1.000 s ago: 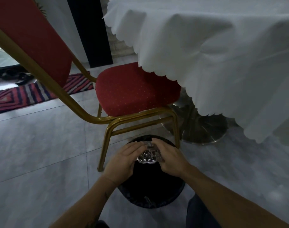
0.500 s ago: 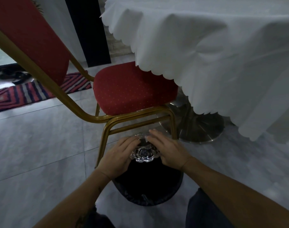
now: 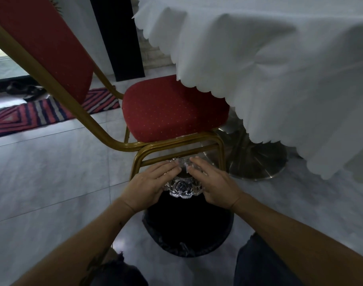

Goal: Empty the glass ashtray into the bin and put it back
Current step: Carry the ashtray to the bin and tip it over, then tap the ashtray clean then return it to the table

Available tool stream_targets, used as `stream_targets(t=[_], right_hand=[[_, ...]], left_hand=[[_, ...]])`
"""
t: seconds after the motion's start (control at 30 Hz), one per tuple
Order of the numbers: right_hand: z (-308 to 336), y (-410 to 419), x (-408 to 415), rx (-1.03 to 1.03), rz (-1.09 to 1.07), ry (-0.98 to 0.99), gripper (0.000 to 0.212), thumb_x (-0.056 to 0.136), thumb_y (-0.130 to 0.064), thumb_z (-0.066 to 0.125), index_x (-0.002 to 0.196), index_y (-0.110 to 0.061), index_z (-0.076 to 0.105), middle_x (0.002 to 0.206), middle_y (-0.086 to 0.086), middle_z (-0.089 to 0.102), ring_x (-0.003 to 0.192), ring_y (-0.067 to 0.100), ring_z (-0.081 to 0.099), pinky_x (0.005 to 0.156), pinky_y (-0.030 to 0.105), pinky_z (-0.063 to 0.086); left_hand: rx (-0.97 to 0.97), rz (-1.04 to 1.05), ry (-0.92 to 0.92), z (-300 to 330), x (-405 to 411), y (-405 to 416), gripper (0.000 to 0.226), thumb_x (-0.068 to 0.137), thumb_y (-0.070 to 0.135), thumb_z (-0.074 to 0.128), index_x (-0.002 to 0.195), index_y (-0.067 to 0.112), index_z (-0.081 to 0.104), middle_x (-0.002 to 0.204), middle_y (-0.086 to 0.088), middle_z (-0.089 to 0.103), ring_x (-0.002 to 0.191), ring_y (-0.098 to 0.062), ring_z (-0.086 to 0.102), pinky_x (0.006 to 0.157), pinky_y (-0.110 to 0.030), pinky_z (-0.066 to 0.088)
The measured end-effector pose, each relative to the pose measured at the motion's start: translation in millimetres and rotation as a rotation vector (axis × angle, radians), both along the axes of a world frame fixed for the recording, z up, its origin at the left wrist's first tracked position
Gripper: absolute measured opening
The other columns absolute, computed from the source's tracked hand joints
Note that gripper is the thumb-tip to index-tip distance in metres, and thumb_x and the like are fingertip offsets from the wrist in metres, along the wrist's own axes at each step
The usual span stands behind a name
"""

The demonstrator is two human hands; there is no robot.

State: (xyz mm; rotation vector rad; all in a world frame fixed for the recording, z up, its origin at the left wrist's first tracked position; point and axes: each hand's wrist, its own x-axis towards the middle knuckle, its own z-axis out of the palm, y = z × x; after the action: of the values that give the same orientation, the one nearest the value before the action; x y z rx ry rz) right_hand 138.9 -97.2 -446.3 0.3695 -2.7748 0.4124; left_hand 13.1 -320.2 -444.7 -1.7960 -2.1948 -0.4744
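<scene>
A cut-glass ashtray (image 3: 182, 187) is held between both my hands above the far rim of a round black bin (image 3: 186, 230) lined with a dark bag. My left hand (image 3: 149, 185) presses against its left side and my right hand (image 3: 213, 183) against its right, fingers laid over the top. The ashtray is tipped, its patterned underside facing me. What is inside the bin is too dark to see.
A red chair (image 3: 172, 112) with a gold frame stands just beyond the bin, its leg close to my hands. A table with a white cloth (image 3: 279, 69) and a metal base (image 3: 257, 162) is at the right. A striped rug (image 3: 42, 112) lies far left.
Both hands have lifted the ashtray a little up and away from the bin's middle toward its far rim. The view has shifted slightly.
</scene>
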Motion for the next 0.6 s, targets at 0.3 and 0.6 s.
stream_targets(t=[0.3,0.6], right_hand=[[1,5,2,0.065,0.036,0.087,0.067,0.072,0.001,0.067,0.136,-0.009,0.047,0.141,0.024,0.052,0.132,0.042,0.049,0.096,0.048,0.055],[7,13,-4,0.112,0.054,0.121,0.060,0.075,-0.004,0.060,0.133,-0.010,0.046,0.141,0.022,0.050,0.131,0.041,0.048,0.082,0.051,0.060]], left_hand=[[0.015,-0.044,0.088,10,-1,-1,0.051,0.088,0.003,0.059,0.139,0.008,0.055,0.145,-0.009,0.055,0.132,-0.029,0.052,0.108,-0.036,0.047],[0.035,-0.047,0.091,18,-3,2,0.050,0.089,0.001,0.059,0.139,0.010,0.056,0.145,-0.008,0.055,0.132,-0.029,0.052,0.103,-0.038,0.051]])
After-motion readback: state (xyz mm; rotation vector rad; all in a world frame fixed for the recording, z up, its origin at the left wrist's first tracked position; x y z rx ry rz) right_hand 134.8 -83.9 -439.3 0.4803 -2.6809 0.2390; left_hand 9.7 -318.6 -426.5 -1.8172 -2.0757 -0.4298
